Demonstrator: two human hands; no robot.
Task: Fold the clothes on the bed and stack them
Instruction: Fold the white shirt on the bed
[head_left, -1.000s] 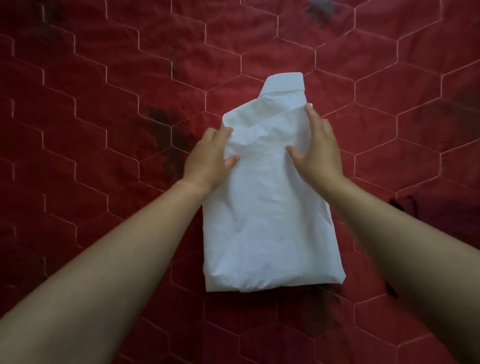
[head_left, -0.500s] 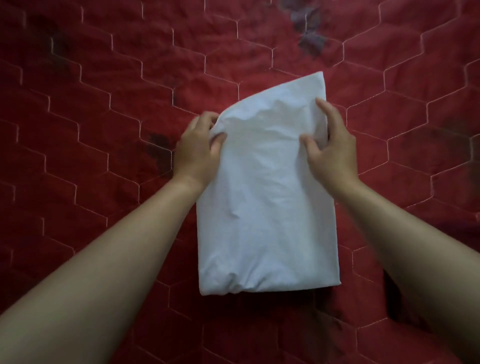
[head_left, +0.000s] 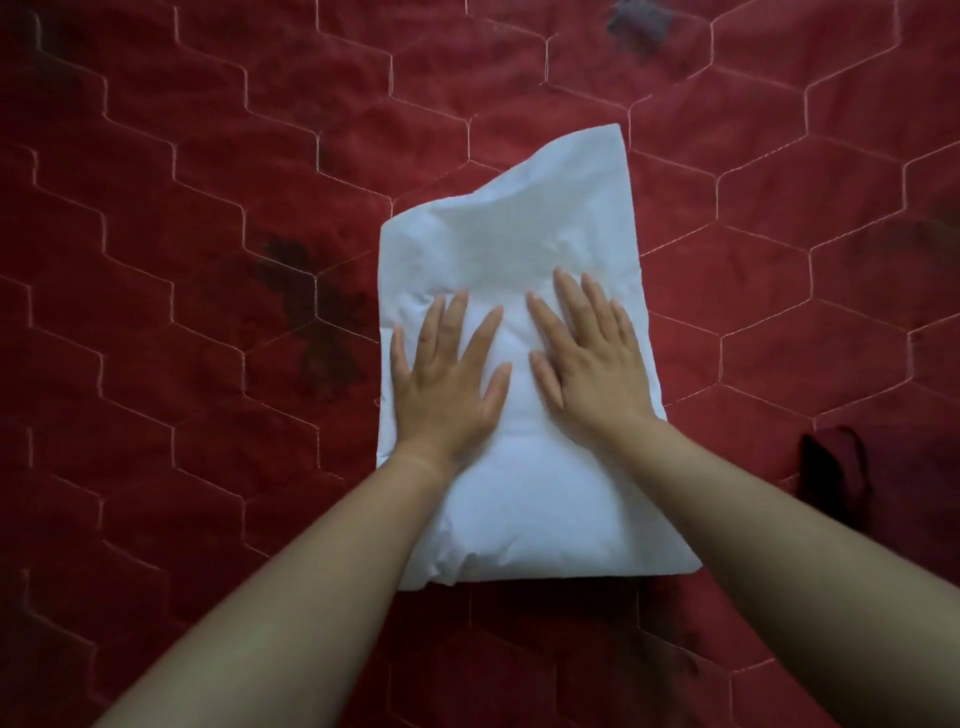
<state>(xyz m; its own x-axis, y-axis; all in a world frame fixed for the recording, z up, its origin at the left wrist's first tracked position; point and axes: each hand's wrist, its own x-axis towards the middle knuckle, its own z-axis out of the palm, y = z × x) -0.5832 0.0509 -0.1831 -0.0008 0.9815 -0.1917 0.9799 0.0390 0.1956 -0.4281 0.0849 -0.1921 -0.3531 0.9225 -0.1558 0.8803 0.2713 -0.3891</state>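
L hand (head_left: 442, 387), R hand (head_left: 592, 364) now flat

1. The collar is gone from the far end of the white shirt (head_left: 511, 332); it's tucked out of sight now.
2. The left hand (head_left: 441, 387) and right hand (head_left: 592, 364) no longer pinch the upper corners; they lie flat mid-shirt, fingers spread.

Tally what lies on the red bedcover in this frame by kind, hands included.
Folded white garment: 1
Hands, flat on the garment: 2 (left hand, right hand)
Small dark item at the right, kind unclear: 1
Total: 4
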